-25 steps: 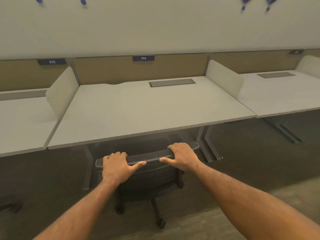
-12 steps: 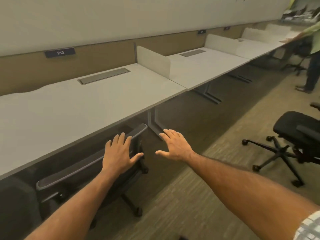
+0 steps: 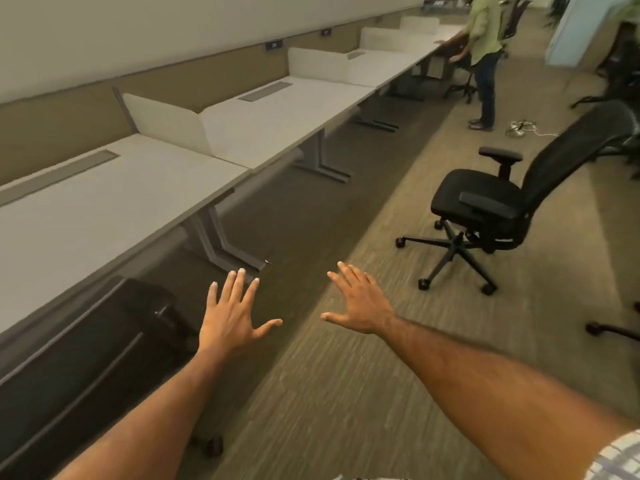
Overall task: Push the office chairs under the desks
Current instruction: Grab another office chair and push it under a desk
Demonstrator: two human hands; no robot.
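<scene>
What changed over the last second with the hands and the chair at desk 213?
Both hands let go of the dark mesh-backed chair: the left hand and right hand now hover open, off its backrest. The view has swung right, bringing a black office chair on the carpet into sight. The pushed chair stays tucked under the pale grey desk.

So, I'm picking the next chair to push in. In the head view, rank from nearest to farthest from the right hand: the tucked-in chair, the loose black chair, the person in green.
1. Tucked-in chair, lower left, under the near desk, past the left hand.
2. Loose black chair, ahead and right of the right hand, on the carpet.
3. Person in green, far end of the row.
</scene>
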